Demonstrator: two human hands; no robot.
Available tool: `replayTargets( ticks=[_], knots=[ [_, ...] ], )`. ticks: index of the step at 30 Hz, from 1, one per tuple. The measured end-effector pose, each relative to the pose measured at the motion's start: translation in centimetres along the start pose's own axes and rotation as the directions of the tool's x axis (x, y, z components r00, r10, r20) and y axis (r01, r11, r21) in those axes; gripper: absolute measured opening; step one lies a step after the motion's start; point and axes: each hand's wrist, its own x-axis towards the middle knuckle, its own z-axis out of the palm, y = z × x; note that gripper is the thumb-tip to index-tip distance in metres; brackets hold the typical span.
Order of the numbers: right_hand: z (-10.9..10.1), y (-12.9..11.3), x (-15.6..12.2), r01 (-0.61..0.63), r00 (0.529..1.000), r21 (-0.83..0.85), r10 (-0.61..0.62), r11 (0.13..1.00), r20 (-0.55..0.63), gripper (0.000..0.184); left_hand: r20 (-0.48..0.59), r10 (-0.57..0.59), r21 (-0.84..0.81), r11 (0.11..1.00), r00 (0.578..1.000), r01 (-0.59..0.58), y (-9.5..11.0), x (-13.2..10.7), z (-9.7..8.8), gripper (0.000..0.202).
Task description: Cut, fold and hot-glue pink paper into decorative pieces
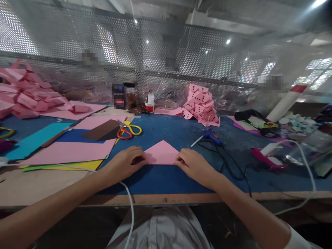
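Observation:
A sheet of pink paper lies on the blue tabletop in front of me, its outline coming to a point at the far side and running straight along the near side. My left hand pinches its left corner between thumb and fingers. At the opposite corner, my right hand grips the paper the same way. Scissors with red and yellow handles rest beyond my left hand. A blue glue gun lies beyond my right hand, its dark cord trailing toward the table's near edge.
Coloured sheets spread across the left side, with folded pink paper pieces heaped behind. Dotted pink pieces are piled at the back. A white cable hangs over the front edge. A magenta device sits at right.

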Motion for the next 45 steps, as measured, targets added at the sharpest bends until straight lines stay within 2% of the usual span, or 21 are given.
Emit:
replayTargets(
  ticks=[3, 9, 15, 24, 30, 37, 45],
  knots=[
    [-0.1, 0.0, 0.1, -0.040, 0.999, 0.020, 0.040, 0.999, 0.018, 0.014, 0.002, -0.024, -0.025, 0.999, 1.000, 0.024, -0.3, 0.1, 0.1, 0.023],
    [-0.1, 0.1, 0.1, -0.097, 0.995, 0.059, 0.095, 0.994, 0.024, 0.016, 0.028, -0.146, -0.051, 0.988, 0.989, 0.148, -0.4, 0.1, 0.0, 0.020],
    [-0.3, 0.2, 0.1, -0.133, 0.991, 0.090, 0.130, 0.987, 0.040, 0.015, 0.051, -0.201, -0.048, 0.978, 0.978, 0.203, -0.3, 0.2, -0.5, 0.023],
    [-0.4, 0.7, -0.4, -0.166, 0.986, 0.134, 0.163, 0.977, 0.035, 0.015, 0.129, -0.249, -0.123, 0.956, 0.960, 0.265, -0.8, -0.6, -1.7, 0.022],
    [-0.3, 0.9, -0.4, -0.176, 0.984, 0.143, 0.172, 0.974, 0.037, 0.016, 0.112, -0.246, -0.119, 0.959, 0.963, 0.258, -1.3, -1.1, -1.8, 0.022],
    [-0.4, 0.9, -0.5, -0.189, 0.982, 0.144, 0.186, 0.971, 0.037, 0.017, 0.078, -0.295, -0.022, 0.955, 0.952, 0.297, -1.3, -1.0, -1.9, 0.026],
    [-0.6, 1.0, -0.7, -0.213, 0.977, 0.139, 0.210, 0.967, 0.039, 0.015, 0.122, -0.332, -0.035, 0.940, 0.935, 0.339, -1.3, -0.8, -2.3, 0.025]
  ],
)
